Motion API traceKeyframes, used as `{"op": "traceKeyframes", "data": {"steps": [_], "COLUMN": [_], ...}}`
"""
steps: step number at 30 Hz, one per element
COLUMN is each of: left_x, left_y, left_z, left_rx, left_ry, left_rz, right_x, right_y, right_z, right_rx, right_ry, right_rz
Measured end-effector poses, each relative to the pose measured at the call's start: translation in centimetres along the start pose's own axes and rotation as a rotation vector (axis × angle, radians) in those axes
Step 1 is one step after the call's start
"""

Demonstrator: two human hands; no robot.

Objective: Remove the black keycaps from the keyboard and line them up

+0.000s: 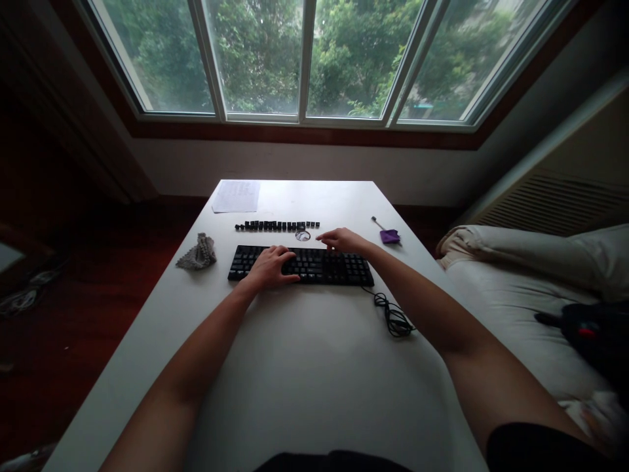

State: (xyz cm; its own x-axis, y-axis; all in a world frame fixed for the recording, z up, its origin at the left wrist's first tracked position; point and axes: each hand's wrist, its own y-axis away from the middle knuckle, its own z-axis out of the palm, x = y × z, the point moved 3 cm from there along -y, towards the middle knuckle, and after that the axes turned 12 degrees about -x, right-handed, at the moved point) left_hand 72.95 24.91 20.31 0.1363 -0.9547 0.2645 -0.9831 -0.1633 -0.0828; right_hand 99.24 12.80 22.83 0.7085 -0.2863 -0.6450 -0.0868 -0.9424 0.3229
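Note:
A black keyboard [314, 265] lies across the white table in front of me. My left hand [270, 267] rests on its left half with the fingers apart and the thumb stretched along the front edge. Over the keyboard's right upper edge is my right hand [340, 240], its index finger stretched out to the left and the other fingers hanging lower. I see nothing held in it. Just left of that fingertip lies a small round, shiny ring-like thing [303, 236]. Behind the keyboard stands a row of loose black keycaps [275, 226].
A grey knitted cloth [198, 254] lies left of the keyboard, with paper sheets [236, 196] at the far left corner. To the right are a small brush [377, 223], a purple cloth piece [390, 236] and the coiled black cable [396, 319]. A bed [506, 295] stands beside the table.

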Motion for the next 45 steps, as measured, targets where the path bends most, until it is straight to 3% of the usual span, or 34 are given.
{"op": "traceKeyframes", "data": {"steps": [5,14,19,26,32,35,41,45], "left_x": [-0.6,-1.6,-1.5,-1.6,-1.5,-1.5,-1.3,-1.2], "left_y": [0.2,0.6,0.5,0.6,0.6,0.5,0.4,0.4], "left_z": [-0.4,-0.6,-0.6,-0.7,-0.6,-0.5,-0.5,-0.5], "left_rx": [0.002,0.015,0.014,0.014,0.013,0.012,0.011,0.010], "left_ry": [0.007,0.007,0.005,0.016,0.024,0.024,0.014,0.010], "left_rz": [0.008,-0.005,-0.009,-0.017,-0.021,-0.019,-0.017,-0.019], "right_x": [0.8,0.0,-0.7,-1.9,-3.1,-3.7,-3.8,-3.8], "right_y": [2.0,3.7,4.2,4.4,4.7,4.4,3.4,3.0], "right_z": [0.2,1.1,0.9,2.1,3.4,3.9,4.0,4.0], "right_rx": [0.002,-0.063,-0.015,0.069,0.186,0.248,0.347,0.397], "right_ry": [0.061,-0.095,-0.106,-0.488,-0.847,-1.020,-1.122,-1.044], "right_rz": [0.108,-0.060,-0.119,-0.263,-0.249,-0.344,-0.409,-0.389]}}
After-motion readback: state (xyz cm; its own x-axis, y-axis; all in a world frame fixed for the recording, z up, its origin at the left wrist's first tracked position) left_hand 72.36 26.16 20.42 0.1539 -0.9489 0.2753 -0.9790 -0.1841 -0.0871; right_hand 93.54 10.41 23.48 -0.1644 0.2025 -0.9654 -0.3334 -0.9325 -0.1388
